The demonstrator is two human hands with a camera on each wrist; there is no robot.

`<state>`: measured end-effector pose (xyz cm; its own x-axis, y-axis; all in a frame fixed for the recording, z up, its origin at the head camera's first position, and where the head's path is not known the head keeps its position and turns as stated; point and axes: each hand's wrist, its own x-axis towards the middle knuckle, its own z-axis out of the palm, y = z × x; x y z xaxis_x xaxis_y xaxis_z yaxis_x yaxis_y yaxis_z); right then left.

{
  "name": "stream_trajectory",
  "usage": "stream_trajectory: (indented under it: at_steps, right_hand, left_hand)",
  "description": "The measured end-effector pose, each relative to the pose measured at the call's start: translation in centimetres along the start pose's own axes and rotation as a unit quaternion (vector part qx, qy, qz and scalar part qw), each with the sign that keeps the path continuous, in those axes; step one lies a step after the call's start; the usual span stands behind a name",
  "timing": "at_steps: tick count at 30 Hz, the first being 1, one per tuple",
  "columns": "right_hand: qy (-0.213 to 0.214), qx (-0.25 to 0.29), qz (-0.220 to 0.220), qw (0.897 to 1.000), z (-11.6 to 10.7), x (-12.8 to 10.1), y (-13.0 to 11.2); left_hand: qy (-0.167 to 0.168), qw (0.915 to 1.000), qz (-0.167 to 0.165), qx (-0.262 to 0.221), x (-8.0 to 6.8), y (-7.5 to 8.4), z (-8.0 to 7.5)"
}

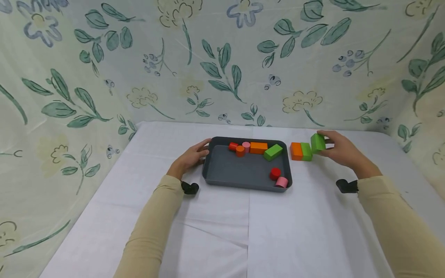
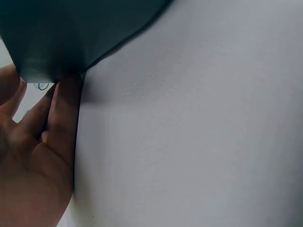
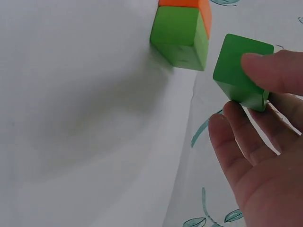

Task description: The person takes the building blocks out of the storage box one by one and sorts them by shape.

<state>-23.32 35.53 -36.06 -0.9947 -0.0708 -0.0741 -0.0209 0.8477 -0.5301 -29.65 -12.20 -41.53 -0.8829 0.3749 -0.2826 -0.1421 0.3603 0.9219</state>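
Note:
My right hand (image 1: 338,148) pinches a green block (image 1: 318,143) between thumb and fingers. In the right wrist view the thumb lies on the face of this block (image 3: 241,66), with fingertips at its lower side. Just left of it an orange block (image 1: 296,151) and another green block (image 1: 306,151) stand side by side on the table. My left hand (image 1: 191,157) rests against the left side of the dark grey tray (image 1: 236,166). In the left wrist view its extended fingers (image 2: 66,109) touch the tray's outer wall (image 2: 47,61).
Along the tray's back lie a red cylinder (image 1: 233,146), an orange cylinder (image 1: 240,151), a pink cylinder (image 1: 246,146), an orange block (image 1: 259,148) and a slanted green block (image 1: 273,152). A red cylinder (image 1: 275,173) and a pink cylinder (image 1: 282,182) occupy its front right corner. Floral cloth (image 1: 194,85) hangs behind.

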Motion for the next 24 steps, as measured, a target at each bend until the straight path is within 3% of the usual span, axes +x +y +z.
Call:
stream_trajectory:
  at_steps: [8,24]
  right_hand:
    - [-0.024,-0.003,0.037,0.999,0.4,0.2,1.7]
    - [-0.053,-0.016,0.058,0.997,1.0,1.3,2.6]
  left_hand:
    - [0.004,1.0,0.001,0.0,-0.1,0.0,0.0]
    - [0.001,1.0,0.003,0.0,0.2,-0.2,-0.1]
